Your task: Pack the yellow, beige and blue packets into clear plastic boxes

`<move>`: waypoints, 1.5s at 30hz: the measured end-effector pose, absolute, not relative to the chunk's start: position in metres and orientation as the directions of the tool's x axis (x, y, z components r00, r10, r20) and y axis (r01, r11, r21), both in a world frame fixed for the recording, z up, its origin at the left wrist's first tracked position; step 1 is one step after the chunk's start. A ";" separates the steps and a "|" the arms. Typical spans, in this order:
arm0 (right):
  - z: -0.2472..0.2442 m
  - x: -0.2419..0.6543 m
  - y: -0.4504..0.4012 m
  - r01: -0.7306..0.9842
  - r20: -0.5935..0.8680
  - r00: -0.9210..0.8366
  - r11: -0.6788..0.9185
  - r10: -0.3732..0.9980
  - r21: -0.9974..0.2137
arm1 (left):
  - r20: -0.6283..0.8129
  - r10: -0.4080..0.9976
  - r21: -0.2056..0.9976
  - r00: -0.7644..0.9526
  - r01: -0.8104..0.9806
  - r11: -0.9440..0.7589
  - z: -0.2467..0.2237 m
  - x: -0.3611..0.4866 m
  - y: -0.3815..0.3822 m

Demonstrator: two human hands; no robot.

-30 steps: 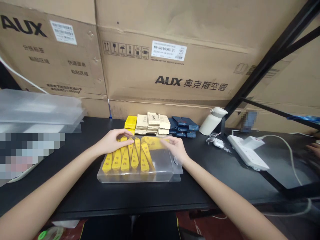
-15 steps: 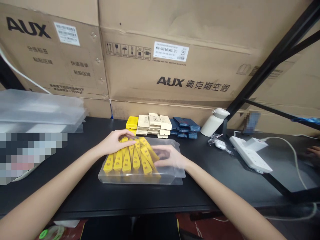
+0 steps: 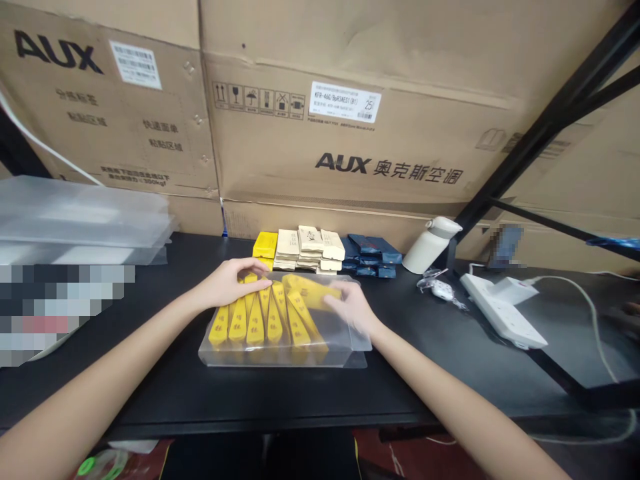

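Note:
A clear plastic box [image 3: 337, 357] lies on the black table, holding several slim yellow packets [image 3: 256, 323] in a leaning row. My left hand [image 3: 233, 283] is curled over the box's far left edge, thumb over the packet tops; its fingertips are partly hidden. Toward the right end, my right hand [image 3: 353, 307] pinches one yellow packet [image 3: 307, 292], which is tilted almost flat above the others. That hand is slightly blurred.
Behind the box stand stacks of yellow packs [image 3: 265, 245], cream packs [image 3: 310, 250] and dark blue packs [image 3: 373, 253]. A white bottle [image 3: 431, 245], earbud case [image 3: 442, 289] and power strip [image 3: 503, 313] are right. Clear plastic sheets [image 3: 80, 213] lie left. Another person's blurred hand [image 3: 631, 319] shows far right.
My right hand has drawn back to the right and slightly up, swinging a yellow packet from the row to nearly flat. My left hand stays on the box.

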State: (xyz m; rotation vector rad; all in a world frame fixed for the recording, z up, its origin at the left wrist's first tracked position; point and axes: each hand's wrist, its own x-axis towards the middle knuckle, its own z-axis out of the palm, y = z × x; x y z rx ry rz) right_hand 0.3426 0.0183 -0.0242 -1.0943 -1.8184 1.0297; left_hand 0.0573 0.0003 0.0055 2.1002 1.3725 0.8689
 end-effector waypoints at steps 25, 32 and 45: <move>-0.017 0.351 0.028 0.088 0.019 -0.498 0.073 0.867 -0.993 | 0.237 0.933 0.673 0.269 0.647 -0.358 0.008 0.060 -0.002; -0.022 0.348 0.025 0.003 -0.040 -0.700 -0.052 0.713 -0.999 | 0.251 0.925 0.667 0.283 0.642 -0.378 0.005 0.060 -0.001; -0.015 0.339 0.012 0.198 -0.111 -0.707 0.045 0.698 -0.979 | 0.241 0.922 0.690 0.304 0.614 -0.383 0.007 0.065 -0.004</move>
